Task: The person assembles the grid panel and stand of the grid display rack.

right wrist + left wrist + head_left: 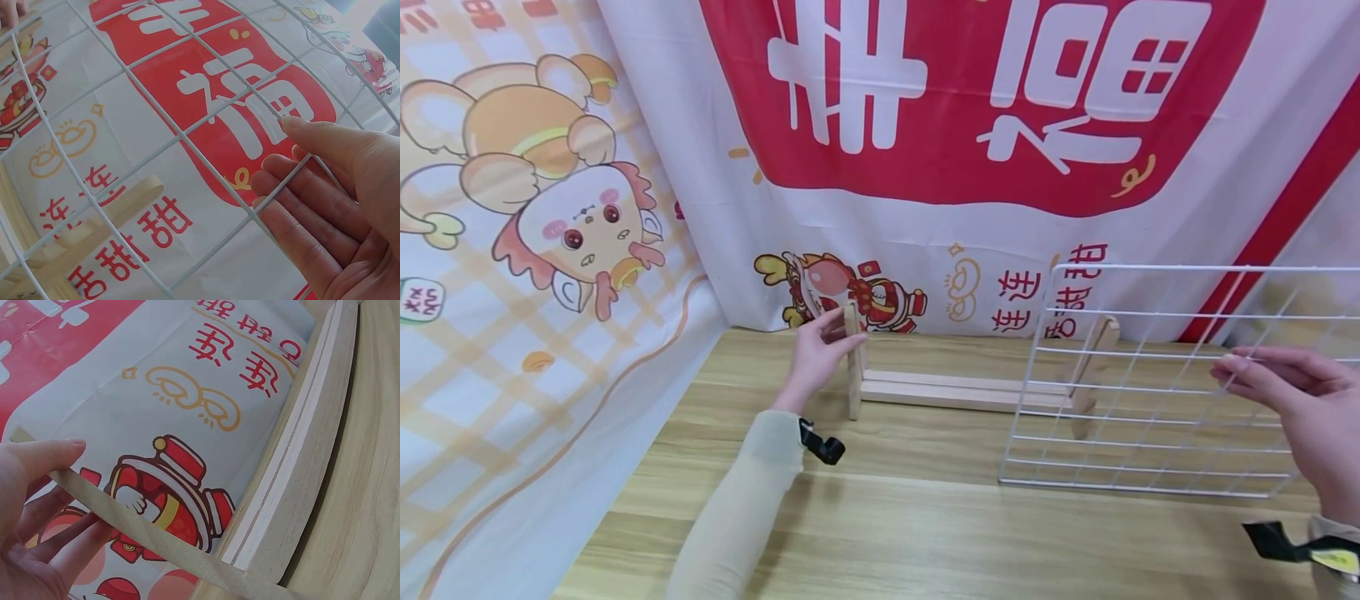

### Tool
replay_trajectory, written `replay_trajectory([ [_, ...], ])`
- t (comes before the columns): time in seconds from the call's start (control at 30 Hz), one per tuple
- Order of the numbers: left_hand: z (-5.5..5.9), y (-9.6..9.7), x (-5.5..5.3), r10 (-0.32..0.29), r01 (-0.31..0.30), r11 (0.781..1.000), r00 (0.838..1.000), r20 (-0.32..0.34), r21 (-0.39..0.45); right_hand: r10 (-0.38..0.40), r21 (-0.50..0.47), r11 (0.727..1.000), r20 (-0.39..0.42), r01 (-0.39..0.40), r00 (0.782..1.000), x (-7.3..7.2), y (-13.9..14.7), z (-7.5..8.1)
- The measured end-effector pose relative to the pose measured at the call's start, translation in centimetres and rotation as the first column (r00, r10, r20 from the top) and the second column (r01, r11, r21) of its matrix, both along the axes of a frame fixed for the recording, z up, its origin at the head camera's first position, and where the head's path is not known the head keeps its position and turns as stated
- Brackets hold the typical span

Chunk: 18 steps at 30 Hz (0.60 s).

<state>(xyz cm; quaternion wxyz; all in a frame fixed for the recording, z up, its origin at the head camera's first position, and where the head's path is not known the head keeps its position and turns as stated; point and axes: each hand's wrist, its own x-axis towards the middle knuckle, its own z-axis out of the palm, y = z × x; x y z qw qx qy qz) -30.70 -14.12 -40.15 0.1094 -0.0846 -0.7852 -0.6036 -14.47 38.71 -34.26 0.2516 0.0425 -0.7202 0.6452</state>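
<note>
We see a surface of pale yellowish-brown wood, its grain running mostly crosswise in streaks. Toward its back stands a light wooden stand: two uprights joined by a low crossbar lying roughly parallel to the back edge. Across the stand's right part, we look through a white wire grid; whether its lower edge touches the surface, we cannot tell.

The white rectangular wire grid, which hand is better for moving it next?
Probably the right: the right hand holds the grid, while the left hand is away from it, gripping one end of the pale wooden stand.
</note>
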Motion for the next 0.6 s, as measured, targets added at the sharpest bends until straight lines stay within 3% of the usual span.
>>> replay_trajectory([
  [0.23,-0.26,0.68,-0.17,-0.007,0.007,1.0,1.0,-0.007,0.004,-0.001,0.015,1.0,-0.018,0.001,1.0,-0.14,-0.04,-0.13],
  [0.4,-0.49,0.91,-0.28,-0.006,0.006,1.0,1.0,0.0,-0.004,0.055,-0.085,0.995,-0.055,-0.06,0.997,-0.22,-0.04,-0.26],
  [0.6,-0.56,0.72,-0.13,-0.012,0.012,1.0,1.0,0.0,0.0,0.095,-0.133,0.985,-0.116,-0.11,0.989,-0.38,-0.17,-0.31],
])
